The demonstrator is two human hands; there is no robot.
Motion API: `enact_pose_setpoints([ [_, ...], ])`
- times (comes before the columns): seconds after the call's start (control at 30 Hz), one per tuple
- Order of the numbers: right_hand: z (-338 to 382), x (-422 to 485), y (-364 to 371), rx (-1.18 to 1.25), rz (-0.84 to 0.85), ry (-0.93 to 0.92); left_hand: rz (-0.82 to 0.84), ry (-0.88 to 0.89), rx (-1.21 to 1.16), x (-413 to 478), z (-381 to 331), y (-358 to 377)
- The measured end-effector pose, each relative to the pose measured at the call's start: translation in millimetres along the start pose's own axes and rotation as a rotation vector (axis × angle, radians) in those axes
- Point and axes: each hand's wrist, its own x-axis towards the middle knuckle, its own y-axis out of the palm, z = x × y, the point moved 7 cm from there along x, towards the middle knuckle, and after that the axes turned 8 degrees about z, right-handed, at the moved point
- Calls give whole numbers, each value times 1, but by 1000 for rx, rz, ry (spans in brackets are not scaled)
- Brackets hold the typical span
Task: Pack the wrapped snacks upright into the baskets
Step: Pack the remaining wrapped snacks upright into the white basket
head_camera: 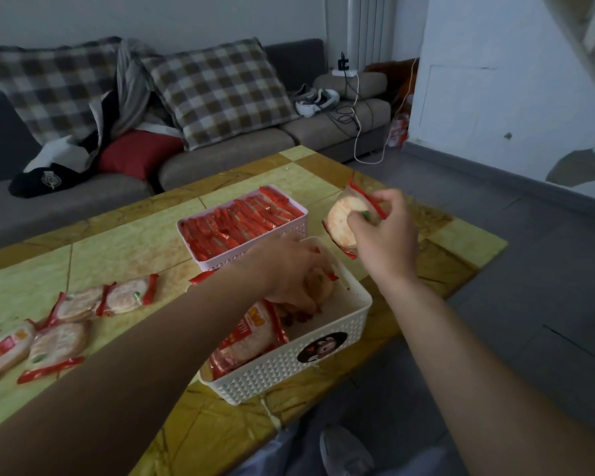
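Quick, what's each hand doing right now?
Left hand: gripping a wrapped snack inside the white basket.
Right hand: pinching a round snack, lifted.

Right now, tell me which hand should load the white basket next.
Probably right: the right hand holds a wrapped snack beside the white basket; the left hand grips a packed snack inside it.
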Motion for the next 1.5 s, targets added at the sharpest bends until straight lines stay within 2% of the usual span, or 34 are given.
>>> enact_pose_setpoints([
  [0.23,3,-1,0,-151,34,24,-82,58,201,-5,-6,-4],
  [0.3,3,-1,3,-200,93,14,-78,33,233,-6,-6,-4],
  [0.37,4,-4,13,-351,176,-4,-56,-24,224,-8,1,-2],
  [0.5,14,-14,40,-749,225,-200,-47,-129,195,-13,12,-1],
  [0.63,15,-21,64,-948,242,-346,-120,-244,171,-9,9,-2],
  [0.73,6,-23,76,-1038,264,-364,-121,-300,47,-12,14,-1],
  [0.83,-1,-19,76,-1084,320,-319,-136,-267,-311,-35,32,-15],
  [0.9,-4,-16,74,-1118,388,-272,-194,-287,-357,-59,48,-24],
  [1.0,5,-16,62,-1048,362,-245,-141,-375,-343,-93,56,-17],
  [1.1,27,-22,51,-874,236,-310,-13,-412,-300,-116,46,2],
  [1.17,38,-30,53,-741,240,-347,5,-441,-248,-122,42,12],
  [1.3,43,-46,62,-505,372,-333,-53,-450,-272,-127,37,16],
  [1.43,38,-52,62,-304,524,-244,-106,-393,-555,-130,41,13],
  [1.5,45,-47,51,-285,522,-217,-255,-349,-699,-132,46,-4],
])
